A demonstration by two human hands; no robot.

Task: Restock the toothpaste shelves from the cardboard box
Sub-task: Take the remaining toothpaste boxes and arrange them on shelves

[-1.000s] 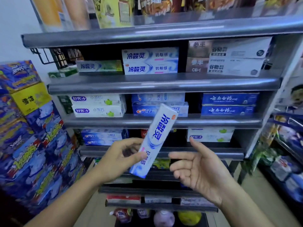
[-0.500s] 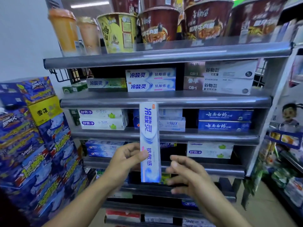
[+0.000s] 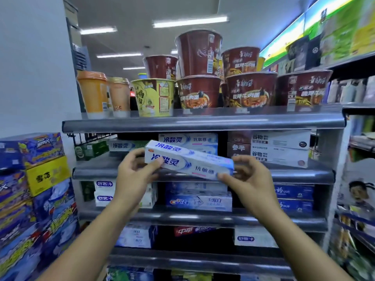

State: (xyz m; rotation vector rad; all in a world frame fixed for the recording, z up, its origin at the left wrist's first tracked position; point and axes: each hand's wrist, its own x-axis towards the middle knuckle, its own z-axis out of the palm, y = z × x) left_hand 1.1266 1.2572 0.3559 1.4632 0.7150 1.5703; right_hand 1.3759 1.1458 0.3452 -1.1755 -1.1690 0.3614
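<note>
Head view: my left hand (image 3: 132, 177) and right hand (image 3: 251, 180) pinch the toothpaste box (image 3: 192, 162) ends; I'd level it onto the matching stack (image 3: 189, 139).

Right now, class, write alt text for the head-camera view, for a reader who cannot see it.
Two hands hold a white-and-blue toothpaste box lengthwise before a shop shelf, the left hand gripping its left end and the right hand its right end. Matching boxes lie stacked on the shelf behind it, and instant noodle cups stand on the top shelf.
</note>
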